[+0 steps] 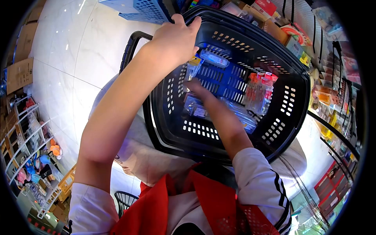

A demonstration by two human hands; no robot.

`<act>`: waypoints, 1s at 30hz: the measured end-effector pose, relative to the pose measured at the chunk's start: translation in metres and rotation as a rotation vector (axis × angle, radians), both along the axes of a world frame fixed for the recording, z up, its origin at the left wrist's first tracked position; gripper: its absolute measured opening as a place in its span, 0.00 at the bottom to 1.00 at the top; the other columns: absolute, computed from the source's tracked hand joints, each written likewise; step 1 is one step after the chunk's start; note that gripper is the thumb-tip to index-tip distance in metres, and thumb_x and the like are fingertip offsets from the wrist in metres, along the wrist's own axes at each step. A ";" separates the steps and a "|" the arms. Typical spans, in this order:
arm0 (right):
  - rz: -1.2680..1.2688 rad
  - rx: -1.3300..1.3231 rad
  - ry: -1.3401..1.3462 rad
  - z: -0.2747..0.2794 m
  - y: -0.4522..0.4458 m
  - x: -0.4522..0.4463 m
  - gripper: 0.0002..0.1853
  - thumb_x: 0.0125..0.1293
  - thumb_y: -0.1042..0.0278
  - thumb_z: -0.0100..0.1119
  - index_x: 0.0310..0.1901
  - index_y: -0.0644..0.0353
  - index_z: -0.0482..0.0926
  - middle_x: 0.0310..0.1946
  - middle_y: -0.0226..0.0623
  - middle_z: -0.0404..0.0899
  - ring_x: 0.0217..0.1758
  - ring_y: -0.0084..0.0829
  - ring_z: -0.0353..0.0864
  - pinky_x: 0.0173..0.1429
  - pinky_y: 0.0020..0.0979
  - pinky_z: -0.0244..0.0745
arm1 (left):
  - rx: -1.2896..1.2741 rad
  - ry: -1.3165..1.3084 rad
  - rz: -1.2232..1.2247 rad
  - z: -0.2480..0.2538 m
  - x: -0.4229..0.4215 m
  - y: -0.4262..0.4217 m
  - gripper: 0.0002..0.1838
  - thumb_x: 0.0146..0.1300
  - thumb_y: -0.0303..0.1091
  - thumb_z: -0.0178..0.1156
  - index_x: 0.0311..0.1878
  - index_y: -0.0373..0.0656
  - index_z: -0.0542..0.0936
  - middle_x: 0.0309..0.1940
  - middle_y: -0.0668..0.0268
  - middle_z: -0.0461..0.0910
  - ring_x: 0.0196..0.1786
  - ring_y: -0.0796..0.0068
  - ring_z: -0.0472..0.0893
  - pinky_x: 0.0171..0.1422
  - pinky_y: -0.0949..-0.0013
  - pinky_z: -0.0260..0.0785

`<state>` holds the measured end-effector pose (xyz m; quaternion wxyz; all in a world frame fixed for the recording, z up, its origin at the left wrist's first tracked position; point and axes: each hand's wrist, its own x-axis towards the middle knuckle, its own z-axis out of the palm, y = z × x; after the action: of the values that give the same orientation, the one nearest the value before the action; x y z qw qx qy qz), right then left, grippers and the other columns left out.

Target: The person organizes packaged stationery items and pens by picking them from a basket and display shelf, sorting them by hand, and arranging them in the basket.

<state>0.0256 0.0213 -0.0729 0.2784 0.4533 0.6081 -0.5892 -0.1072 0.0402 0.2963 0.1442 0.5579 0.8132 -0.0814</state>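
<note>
A black shopping basket [172,129] with slotted walls stands tilted in front of me. My left hand [174,41] is closed over its upper-left rim, the thumb reaching inside. Deep in the basket is my right hand [194,87], its blurred fingers closed at the lower end of a clear plastic packet [192,71] with a yellow and blue top. Beside that lies a pale blue packet [214,58]. Near my right wrist are a clear package with a white label [199,111] and long clear packs [242,116]. Red-topped clear packs [259,92] lie at the right.
A light blue perforated basket [145,11] is behind the black one. Shelves with packaged goods [327,98] curve along the right. At left, a white wire rack [33,149] holds colourful items, with a cardboard box [20,74] beyond it on the pale tiled floor [58,51].
</note>
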 end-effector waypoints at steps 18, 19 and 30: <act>-0.689 0.508 -0.103 0.065 0.008 -0.052 0.34 0.49 0.56 0.62 0.50 0.72 0.58 0.49 0.59 0.61 0.52 0.53 0.64 0.57 0.42 0.63 | 0.043 0.076 -0.040 -0.007 0.002 0.002 0.35 0.55 0.42 0.57 0.63 0.44 0.54 0.47 0.40 0.64 0.41 0.46 0.76 0.40 0.59 0.73; -0.692 0.546 -0.188 0.067 0.006 -0.054 0.32 0.50 0.54 0.61 0.48 0.71 0.60 0.46 0.58 0.63 0.51 0.53 0.65 0.55 0.43 0.64 | 0.028 0.065 -0.036 -0.006 0.003 0.003 0.35 0.55 0.42 0.57 0.63 0.44 0.54 0.47 0.40 0.64 0.41 0.46 0.76 0.40 0.59 0.73; -0.541 0.541 -0.327 0.062 -0.008 -0.055 0.30 0.51 0.54 0.57 0.47 0.71 0.62 0.48 0.52 0.63 0.52 0.45 0.64 0.56 0.38 0.62 | -0.025 0.058 0.005 -0.004 0.006 0.009 0.37 0.55 0.43 0.57 0.64 0.45 0.52 0.50 0.35 0.60 0.42 0.44 0.75 0.40 0.58 0.73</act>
<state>-0.0293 0.0133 -0.0111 0.0772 0.7411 0.5479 -0.3802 -0.1008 0.0497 0.2927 0.1278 0.5513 0.8175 -0.1071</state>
